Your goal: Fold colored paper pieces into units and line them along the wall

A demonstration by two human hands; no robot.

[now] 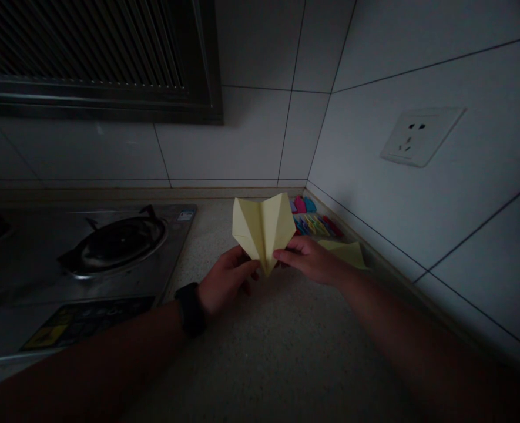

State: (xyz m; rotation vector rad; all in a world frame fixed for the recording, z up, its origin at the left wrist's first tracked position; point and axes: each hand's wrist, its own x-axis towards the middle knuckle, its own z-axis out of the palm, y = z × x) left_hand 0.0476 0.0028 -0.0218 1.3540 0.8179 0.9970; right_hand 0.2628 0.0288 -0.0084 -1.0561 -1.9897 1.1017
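Between my two hands is a folded yellow paper airplane (246, 226), held above the countertop with its pointed end toward me and its wings spread. My left hand (228, 275), a dark watch on its wrist, is closed on the paper's lower left edge. On the lower right edge, my right hand (308, 258) pinches the paper with the thumb on top. The fingers under the paper are partly hidden. Behind my right hand lies another piece of yellow paper (348, 254) on the counter.
On the left is a gas stove (121, 241) beneath a dark range hood (96, 59). Several colourful clips or pens (315, 225) lie in the back corner with small pink and blue pieces (306, 204). A socket (422, 136) is on the right tiled wall. The speckled countertop (260, 364) stretches toward me.
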